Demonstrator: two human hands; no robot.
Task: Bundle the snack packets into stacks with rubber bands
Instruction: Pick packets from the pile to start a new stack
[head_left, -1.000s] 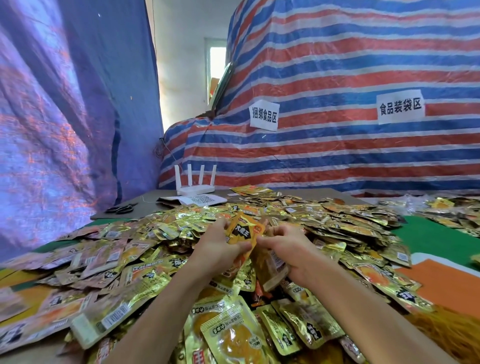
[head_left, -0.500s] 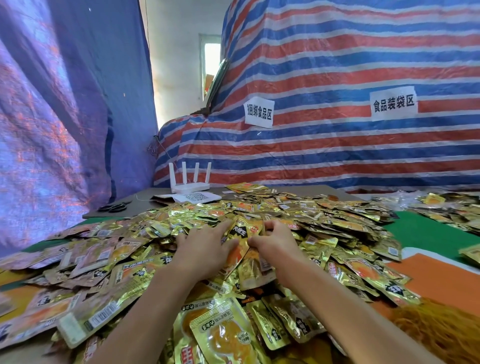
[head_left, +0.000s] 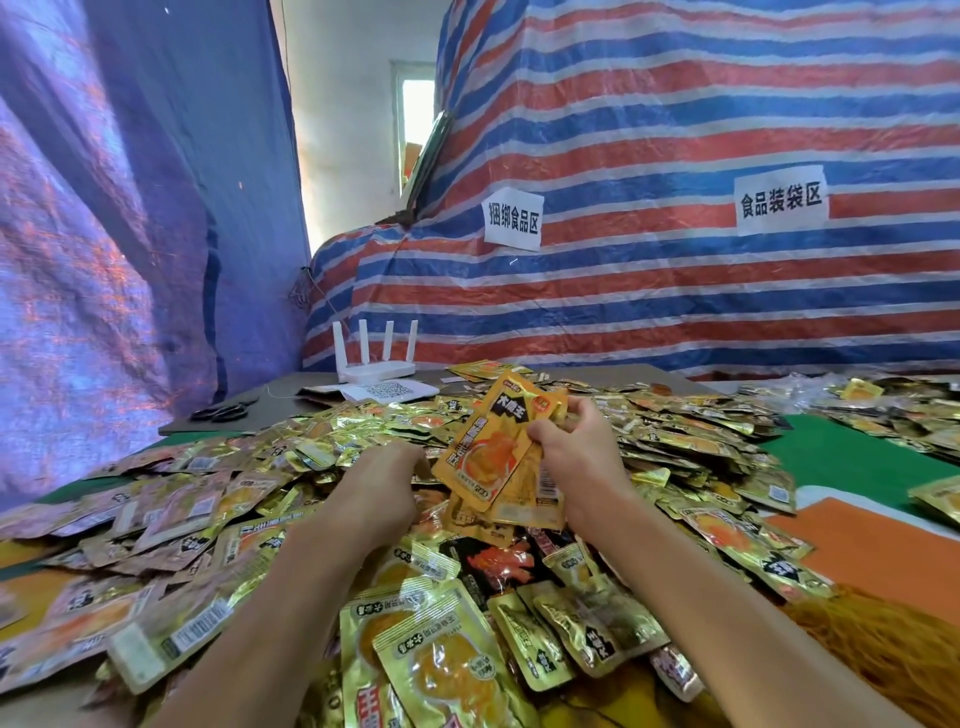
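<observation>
A table (head_left: 283, 397) seen from above the person's own arms, buried under a wide heap of snack packets (head_left: 675, 447) in gold foil. A blue tarp (head_left: 130, 234) hangs close along the left side, and a red, white and blue striped tarp (head_left: 649, 291) rises right behind the far edge, so the work area is walled in on two sides. The only bare room is to the right: a green mat (head_left: 857, 457) and an orange mat (head_left: 862, 545) (both partly edged by stray packets). At the far left corner stand a white router (head_left: 375, 369), a paper sheet (head_left: 387, 391) and dark scissors (head_left: 223, 413).

Both forearms reach forward over the heap. The right hand (head_left: 576, 457) is raised above the heap, thumb and curled fingers pinching a small stack of packets (head_left: 493, 462) by its right edge. The stack's long axis is tilted, running from lower left to upper right, with the orange printed face towards the camera and the top end pointing away. The left hand (head_left: 382, 483) lies knuckles-up on the heap just left of the stack, its fingers bent down among the packets; whether they grip one cannot be told.

A tangle of yellow-orange rubber bands (head_left: 893, 649) lies at the near right.
</observation>
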